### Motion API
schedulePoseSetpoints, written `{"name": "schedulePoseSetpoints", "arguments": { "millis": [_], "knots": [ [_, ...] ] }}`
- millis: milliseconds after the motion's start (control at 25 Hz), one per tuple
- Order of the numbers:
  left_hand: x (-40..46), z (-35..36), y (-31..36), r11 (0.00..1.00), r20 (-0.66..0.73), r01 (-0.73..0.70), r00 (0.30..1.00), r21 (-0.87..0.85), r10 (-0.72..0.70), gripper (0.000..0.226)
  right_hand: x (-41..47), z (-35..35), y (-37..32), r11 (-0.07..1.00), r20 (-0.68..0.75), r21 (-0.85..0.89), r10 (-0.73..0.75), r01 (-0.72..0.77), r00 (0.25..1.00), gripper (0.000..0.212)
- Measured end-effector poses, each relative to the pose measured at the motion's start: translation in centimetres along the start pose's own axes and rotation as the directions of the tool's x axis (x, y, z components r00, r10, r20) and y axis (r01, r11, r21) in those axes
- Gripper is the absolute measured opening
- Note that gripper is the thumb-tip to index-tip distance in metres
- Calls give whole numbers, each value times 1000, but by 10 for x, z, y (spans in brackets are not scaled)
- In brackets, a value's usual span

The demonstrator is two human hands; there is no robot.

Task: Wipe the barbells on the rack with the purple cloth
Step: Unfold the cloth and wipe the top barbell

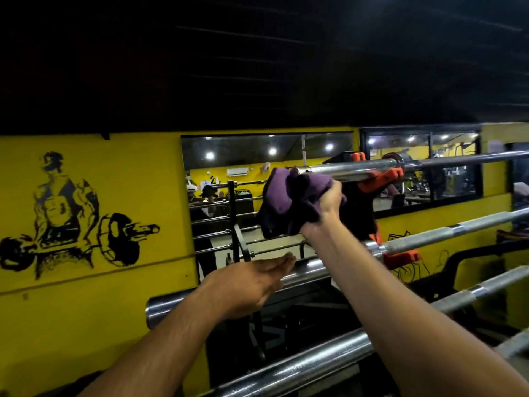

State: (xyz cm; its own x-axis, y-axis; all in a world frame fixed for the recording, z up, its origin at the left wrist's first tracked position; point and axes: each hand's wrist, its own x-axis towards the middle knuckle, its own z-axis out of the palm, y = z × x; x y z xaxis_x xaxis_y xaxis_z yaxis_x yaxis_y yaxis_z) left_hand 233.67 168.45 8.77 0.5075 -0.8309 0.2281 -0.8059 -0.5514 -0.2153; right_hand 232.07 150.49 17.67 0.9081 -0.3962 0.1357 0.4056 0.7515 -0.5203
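Right now my right hand [325, 207] grips the purple cloth [289, 202] bunched against the top barbell's [357, 169] sleeve end at frame centre, my left hand [254, 282] resting open-fingered on the second barbell [303, 272]; next I'd draw the cloth rightward along the shaft.

Bare forearms, no sleeves; left hand [252, 285], right hand [323, 207] ungloved.

Right hand [322, 209] is raised with fingers curled in a grip; left hand [252, 285] lies flat, fingers straight.
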Motion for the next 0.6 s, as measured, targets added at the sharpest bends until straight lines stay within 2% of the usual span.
{"name": "schedulePoseSetpoints", "arguments": {
  "millis": [80,160,240,320,360,400,480,520,600],
  "knots": [
    [-1,-1,0,998,-37,46,998,-49,-48,52,-17,-13,-2,989,101,-145,42,-27,994,38],
    [1,-4,2,996,-56,58,997,70,-54,39,-28,-30,-12,979,141,-204,1,28,990,34],
    [2,-3,3,993,-75,2,997,116,7,48,-37,-48,-29,953,114,-282,-81,111,990,34],
    [0,-3,-1,997,-64,-44,997,66,48,60,-40,-60,-53,892,82,-372,-242,255,967,36],
    [0,-4,-1,998,-42,-48,998,36,49,65,-42,-65,-69,812,76,-461,-365,358,928,36],
    [-1,-5,0,999,-26,-44,999,28,45,71,-37,-71,-88,689,89,-557,-505,463,858,35],
    [-3,-5,5,999,-46,-29,999,22,30,71,-25,-80,-128,379,159,-724,-722,577,673,41],
    [-2,-5,7,999,-60,-28,998,34,30,64,-15,-87,-145,245,189,-795,-770,555,610,46],
    [0,-6,10,999,-71,-7,997,46,10,55,8,-106,-163,104,230,-868,-784,486,577,50]
  ]
}}
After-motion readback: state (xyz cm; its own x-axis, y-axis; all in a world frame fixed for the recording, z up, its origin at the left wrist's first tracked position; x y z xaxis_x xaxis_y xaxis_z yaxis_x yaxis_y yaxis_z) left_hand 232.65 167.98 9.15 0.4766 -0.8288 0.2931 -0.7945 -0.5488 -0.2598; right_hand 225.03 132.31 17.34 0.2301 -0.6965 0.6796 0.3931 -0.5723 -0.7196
